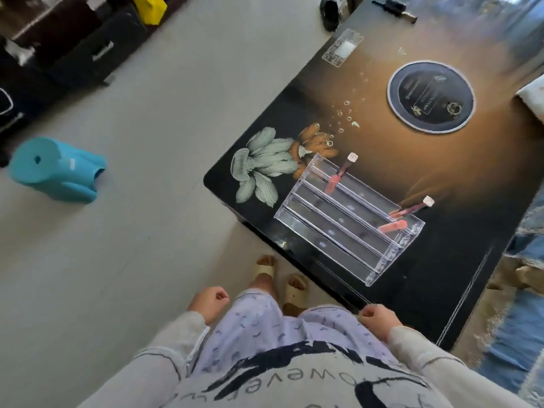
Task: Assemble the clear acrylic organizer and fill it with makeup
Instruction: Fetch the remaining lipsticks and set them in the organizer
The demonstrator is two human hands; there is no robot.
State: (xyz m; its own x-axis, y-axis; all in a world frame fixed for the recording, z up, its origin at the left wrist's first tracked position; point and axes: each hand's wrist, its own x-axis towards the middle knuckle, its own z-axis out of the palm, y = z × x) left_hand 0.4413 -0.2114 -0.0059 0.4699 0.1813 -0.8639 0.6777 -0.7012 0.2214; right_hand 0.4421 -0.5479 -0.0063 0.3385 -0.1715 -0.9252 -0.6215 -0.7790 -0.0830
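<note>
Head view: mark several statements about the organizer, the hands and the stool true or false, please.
1. The acrylic organizer stands on the black table. True.
2. Pink lip glosses sit in the organizer's rear tiers. True.
3. The right hand holds a lip gloss. False: it holds nothing, and neither does the left hand.
4. The blue stool stands on the table. False: it lies on the floor, left of the table.
</note>
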